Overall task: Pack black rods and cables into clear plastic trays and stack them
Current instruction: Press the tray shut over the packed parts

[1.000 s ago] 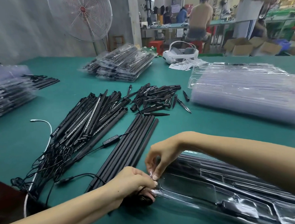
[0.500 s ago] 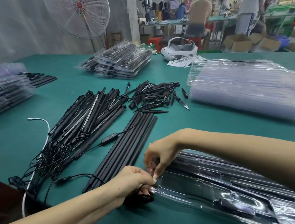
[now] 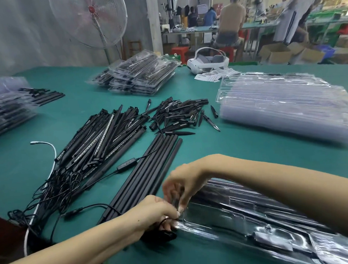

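Far to the left of my hands I see tangled cables (image 3: 58,188), then a row of black rods (image 3: 149,173) just beyond my left hand (image 3: 152,212). That hand's fingers curl onto the near-left corner of the clear tray (image 3: 253,224); my right hand (image 3: 181,183) pinches the same corner from above. Empty trays (image 3: 288,111) lie well beyond my right forearm.

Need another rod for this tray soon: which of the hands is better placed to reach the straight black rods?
Left, probably. The left hand sits beside the straight black rods; the right hand reaches across over the clear tray.
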